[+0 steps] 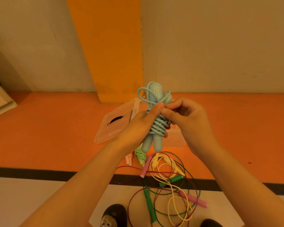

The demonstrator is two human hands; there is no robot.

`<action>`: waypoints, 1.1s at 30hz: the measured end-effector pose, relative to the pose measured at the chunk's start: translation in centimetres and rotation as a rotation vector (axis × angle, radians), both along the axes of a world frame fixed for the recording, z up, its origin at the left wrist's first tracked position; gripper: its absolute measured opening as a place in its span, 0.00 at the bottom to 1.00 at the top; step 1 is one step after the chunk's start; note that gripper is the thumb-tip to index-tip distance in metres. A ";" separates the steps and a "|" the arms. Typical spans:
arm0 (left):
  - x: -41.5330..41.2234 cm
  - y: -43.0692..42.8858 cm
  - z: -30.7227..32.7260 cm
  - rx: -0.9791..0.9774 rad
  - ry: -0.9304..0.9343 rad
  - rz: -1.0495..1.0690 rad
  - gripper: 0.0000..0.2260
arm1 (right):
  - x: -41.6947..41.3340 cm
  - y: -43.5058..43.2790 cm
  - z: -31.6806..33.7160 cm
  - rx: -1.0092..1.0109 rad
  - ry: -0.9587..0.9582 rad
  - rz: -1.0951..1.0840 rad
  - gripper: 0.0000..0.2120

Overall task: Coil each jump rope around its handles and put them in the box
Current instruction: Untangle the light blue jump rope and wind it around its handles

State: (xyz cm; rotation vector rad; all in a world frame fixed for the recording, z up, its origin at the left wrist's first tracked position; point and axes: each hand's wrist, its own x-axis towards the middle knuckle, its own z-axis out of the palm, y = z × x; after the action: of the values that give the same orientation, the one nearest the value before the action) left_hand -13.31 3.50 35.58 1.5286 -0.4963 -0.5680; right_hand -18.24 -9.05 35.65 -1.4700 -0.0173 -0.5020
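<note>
**Hands, nearest the lens, centre frame.** The left hand (138, 126) is curled round the paired handles of the blue jump rope (159, 126), thumb laid over the windings. The right hand (187, 122) pinches the cord near the upper end, its other fingers loosely bent.

**Blue jump rope, held in the air over the floor.** The two handles lie side by side. The long axis runs near vertical in the frame, butt ends toward the bottom edge and cord ends toward the top. The middle is tightly wound, and a free loop (142, 94) is still untucked at the top. Judged nearly coiled, the end not yet secured.

**Floor, left to right.**
- Clear lid (116, 123), off and lying flat.
- Pink coiled rope (129, 158) and green coiled rope (140, 157), both wound but outside the box.
- Clear box (175, 140), mostly hidden behind the hands, contents not visible.
- Loose tangle (167, 185), lower centre-right: yellow rope, red cord with pink handles, green cord with green handles, all uncoiled.

**Remaining, as judged.** Finish the blue rope, coil three more, box them all.
</note>
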 end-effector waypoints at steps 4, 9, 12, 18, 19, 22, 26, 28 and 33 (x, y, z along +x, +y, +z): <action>-0.1 0.1 0.5 -0.047 0.044 -0.023 0.17 | -0.1 -0.2 0.4 -0.011 -0.005 0.008 0.10; 0.2 0.3 0.3 -0.055 0.073 0.129 0.18 | 0.3 -0.6 0.2 -0.154 0.053 0.081 0.08; 0.6 0.3 0.5 -0.046 0.098 0.146 0.26 | 0.5 -0.9 -0.3 -0.200 0.076 0.000 0.08; 0.6 -0.2 0.9 -0.060 0.162 0.154 0.24 | 0.5 -0.7 -0.1 -0.177 0.043 -0.009 0.07; 0.6 -0.3 0.9 -0.061 0.166 0.155 0.23 | 0.5 -0.6 0.0 -0.130 0.043 -0.006 0.07; 0.6 -0.6 0.9 -0.134 0.189 0.159 0.28 | 0.5 -0.4 0.4 0.031 0.058 -0.001 0.06; 0.6 -0.8 1.1 -0.222 0.234 0.151 0.30 | 0.8 -0.2 0.9 0.062 0.072 -0.002 0.07; 0.7 -0.8 1.1 -0.220 0.254 0.151 0.26 | 0.8 0.0 0.9 0.046 0.079 -0.007 0.07; 1.1 -0.9 1.2 -0.206 0.213 0.138 0.23 | 1.2 -0.1 0.8 0.136 0.117 -0.021 0.07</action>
State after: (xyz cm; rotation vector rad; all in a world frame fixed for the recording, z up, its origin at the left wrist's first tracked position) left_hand -12.26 2.57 36.78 1.2781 -0.2743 -0.5474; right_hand -17.01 -9.12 36.46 -1.3655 0.1224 -0.4250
